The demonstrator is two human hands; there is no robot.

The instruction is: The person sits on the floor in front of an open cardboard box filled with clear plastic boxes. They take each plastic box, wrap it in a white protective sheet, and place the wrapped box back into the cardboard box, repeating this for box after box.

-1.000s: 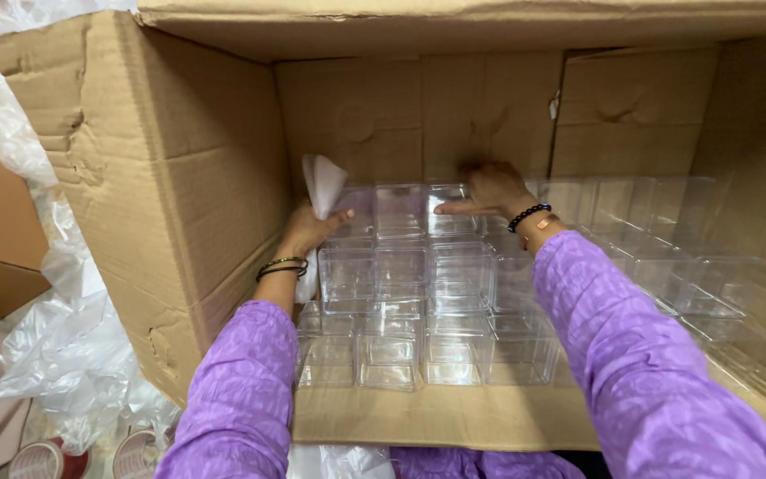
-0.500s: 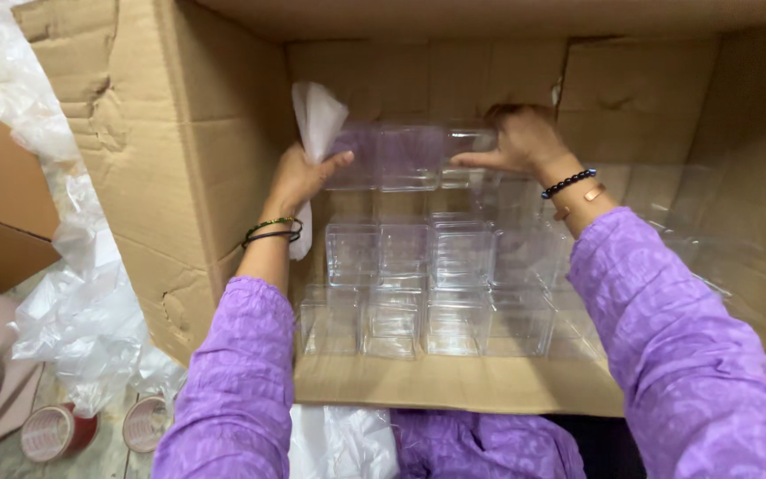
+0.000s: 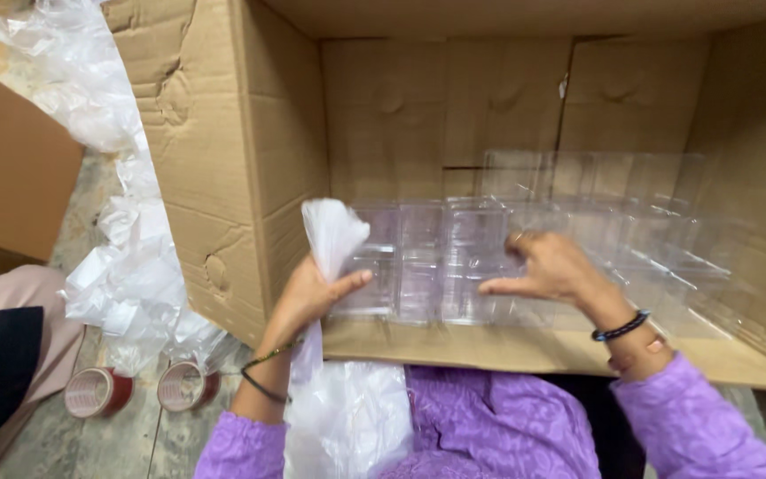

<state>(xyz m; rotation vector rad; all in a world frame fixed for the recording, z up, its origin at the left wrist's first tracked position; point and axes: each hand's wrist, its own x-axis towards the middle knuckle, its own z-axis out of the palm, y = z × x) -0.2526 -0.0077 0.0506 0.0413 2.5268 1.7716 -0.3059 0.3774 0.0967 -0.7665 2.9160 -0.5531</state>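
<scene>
A row of clear plastic containers (image 3: pixel 427 262) is held between my two hands at the front opening of a big cardboard box (image 3: pixel 250 151). My left hand (image 3: pixel 312 293) presses on the row's left end and also grips a thin clear plastic bag (image 3: pixel 334 232) that sticks up above the fingers and hangs down below. My right hand (image 3: pixel 547 266) presses on the row's right end with fingers spread. More clear containers (image 3: pixel 658 231) remain stacked inside the box on the right.
Crumpled clear plastic wrap (image 3: pixel 126 222) lies left of the box. Two rolls of brown tape (image 3: pixel 139 390) stand on the floor at lower left. Another cardboard piece (image 3: pixel 11 177) is at far left. A person's pink and dark clothing (image 3: pixel 2 372) shows at the lower-left corner.
My hands lifted the row of containers from deep in the box and drew it toward me to the front edge. The bag came along in my left hand.
</scene>
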